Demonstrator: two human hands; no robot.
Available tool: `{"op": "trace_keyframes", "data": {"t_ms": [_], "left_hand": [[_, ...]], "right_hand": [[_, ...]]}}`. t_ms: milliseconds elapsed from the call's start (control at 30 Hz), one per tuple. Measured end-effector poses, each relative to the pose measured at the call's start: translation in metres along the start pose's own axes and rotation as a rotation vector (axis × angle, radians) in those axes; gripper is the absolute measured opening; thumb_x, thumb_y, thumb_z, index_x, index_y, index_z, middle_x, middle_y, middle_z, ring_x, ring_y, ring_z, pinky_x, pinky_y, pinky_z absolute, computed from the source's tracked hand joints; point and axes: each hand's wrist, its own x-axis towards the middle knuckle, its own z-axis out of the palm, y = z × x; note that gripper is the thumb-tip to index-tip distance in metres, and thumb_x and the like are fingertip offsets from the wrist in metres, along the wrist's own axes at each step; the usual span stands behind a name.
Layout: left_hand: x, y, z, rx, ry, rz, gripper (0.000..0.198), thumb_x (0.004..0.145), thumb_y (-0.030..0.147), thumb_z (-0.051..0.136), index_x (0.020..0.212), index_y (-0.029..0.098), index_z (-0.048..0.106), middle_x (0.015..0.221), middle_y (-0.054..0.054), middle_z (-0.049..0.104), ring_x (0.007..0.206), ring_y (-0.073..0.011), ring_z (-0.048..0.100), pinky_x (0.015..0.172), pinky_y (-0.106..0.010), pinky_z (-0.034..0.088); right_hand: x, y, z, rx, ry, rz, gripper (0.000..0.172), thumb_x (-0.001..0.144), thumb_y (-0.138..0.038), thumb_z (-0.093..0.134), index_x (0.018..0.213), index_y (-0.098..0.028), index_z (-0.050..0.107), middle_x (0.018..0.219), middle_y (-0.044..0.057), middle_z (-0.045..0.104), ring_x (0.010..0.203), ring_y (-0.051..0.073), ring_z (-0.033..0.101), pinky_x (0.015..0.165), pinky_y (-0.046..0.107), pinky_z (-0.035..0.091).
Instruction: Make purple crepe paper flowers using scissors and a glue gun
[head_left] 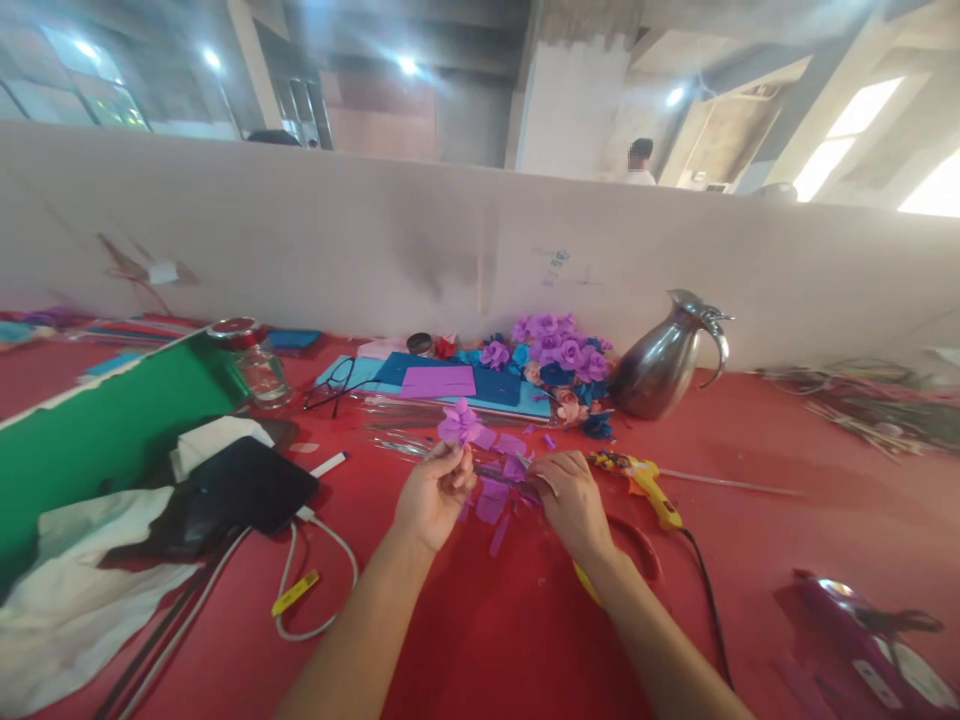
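Note:
My left hand (439, 490) is closed in a pinch on the base of a purple paper flower (460, 422), holding it up over the table. My right hand (574, 503) is lower, its fingers bent together at the right edge of loose purple paper petals (493, 500). What those fingers hold, if anything, is too unclear to make out. Beneath my right hand and wrist lies a pair of scissors (646, 548) with red and yellow handles, largely covered; a dark blade seems to point left among the petals.
Behind are finished paper flowers (555, 345), a purple paper sheet (439, 381), glasses (341, 385) and a glass jar (262, 372). To the right are a metal jug (664, 360) and a yellow glue gun (654, 492) with its cord. A black tablet-like device (259, 485) lies left.

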Motion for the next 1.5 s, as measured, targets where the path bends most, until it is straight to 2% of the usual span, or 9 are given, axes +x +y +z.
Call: {"op": "trace_keyframes", "data": {"t_ms": [167, 267, 367, 500, 567, 733, 1200, 1367, 1500], "left_hand": [[-0.006, 0.000, 0.002, 0.057, -0.132, 0.075, 0.018, 0.061, 0.016, 0.078, 0.060, 0.011, 0.061, 0.051, 0.002, 0.051, 0.046, -0.0050, 0.041, 0.050, -0.020, 0.038], [-0.008, -0.001, 0.003, 0.035, -0.142, 0.069, 0.021, 0.060, 0.015, 0.079, 0.057, 0.011, 0.059, 0.051, 0.001, 0.051, 0.047, -0.0058, 0.043, 0.050, -0.020, 0.040], [-0.008, -0.003, 0.003, -0.024, -0.069, 0.016, 0.016, 0.063, 0.009, 0.076, 0.061, 0.011, 0.061, 0.055, 0.001, 0.055, 0.050, -0.0064, 0.049, 0.052, -0.019, 0.043], [-0.007, -0.006, 0.001, -0.087, 0.019, -0.054, 0.010, 0.069, 0.006, 0.072, 0.069, 0.012, 0.064, 0.060, 0.001, 0.062, 0.053, -0.0075, 0.057, 0.053, -0.017, 0.047], [-0.007, -0.008, 0.001, -0.113, 0.058, -0.080, 0.011, 0.070, 0.004, 0.071, 0.070, 0.013, 0.064, 0.062, 0.000, 0.066, 0.055, -0.0083, 0.061, 0.053, -0.017, 0.048], [-0.009, -0.016, 0.005, -0.123, 0.031, -0.107, 0.015, 0.065, -0.001, 0.070, 0.072, 0.012, 0.066, 0.068, -0.002, 0.069, 0.059, -0.0098, 0.065, 0.056, -0.017, 0.052], [-0.014, -0.030, 0.015, -0.043, 0.026, -0.090, 0.015, 0.058, 0.006, 0.078, 0.067, 0.015, 0.069, 0.072, -0.002, 0.071, 0.063, -0.0106, 0.063, 0.062, -0.021, 0.052], [-0.014, -0.031, 0.016, 0.039, -0.004, -0.008, 0.014, 0.057, 0.008, 0.078, 0.067, 0.016, 0.071, 0.062, 0.000, 0.066, 0.057, -0.0105, 0.059, 0.057, -0.021, 0.049], [-0.015, -0.033, 0.014, 0.123, -0.023, 0.095, 0.016, 0.058, 0.011, 0.080, 0.070, 0.019, 0.073, 0.075, -0.001, 0.072, 0.066, -0.0129, 0.063, 0.065, -0.025, 0.051]], "right_hand": [[-0.002, -0.004, -0.005, 0.284, 0.106, 0.125, 0.014, 0.085, -0.019, 0.057, 0.080, -0.022, 0.069, 0.078, 0.005, 0.069, 0.079, 0.022, 0.059, 0.073, 0.034, 0.046], [0.003, -0.021, -0.015, 0.552, 0.135, 0.261, 0.007, 0.080, -0.026, 0.065, 0.078, -0.022, 0.071, 0.075, 0.003, 0.068, 0.074, 0.019, 0.060, 0.073, 0.033, 0.047], [0.011, -0.047, -0.024, 0.954, 0.013, 0.428, 0.011, 0.071, -0.030, 0.077, 0.075, -0.022, 0.070, 0.072, 0.000, 0.067, 0.067, 0.015, 0.059, 0.066, 0.027, 0.048], [0.020, -0.075, -0.019, 1.230, -0.189, 0.441, 0.017, 0.064, -0.031, 0.083, 0.069, -0.021, 0.070, 0.068, -0.001, 0.064, 0.060, 0.013, 0.056, 0.058, 0.026, 0.046], [0.021, -0.079, -0.010, 1.225, -0.197, 0.435, 0.018, 0.065, -0.032, 0.083, 0.069, -0.021, 0.070, 0.068, -0.001, 0.063, 0.060, 0.013, 0.056, 0.060, 0.026, 0.047], [0.018, -0.073, 0.008, 1.095, 0.016, 0.434, 0.019, 0.065, -0.030, 0.083, 0.070, -0.020, 0.068, 0.069, -0.001, 0.064, 0.063, 0.013, 0.058, 0.063, 0.026, 0.048], [0.013, -0.075, 0.017, 0.999, 0.241, 0.492, 0.023, 0.070, -0.033, 0.078, 0.072, -0.019, 0.060, 0.064, -0.003, 0.060, 0.059, 0.012, 0.054, 0.059, 0.024, 0.044], [0.014, -0.076, 0.015, 1.047, 0.298, 0.485, 0.027, 0.066, -0.029, 0.080, 0.074, -0.020, 0.056, 0.066, -0.005, 0.056, 0.059, 0.011, 0.049, 0.058, 0.022, 0.042], [0.013, -0.075, 0.014, 1.098, 0.339, 0.474, 0.029, 0.066, -0.028, 0.080, 0.072, -0.021, 0.054, 0.068, -0.005, 0.052, 0.061, 0.010, 0.046, 0.058, 0.021, 0.040]]}}
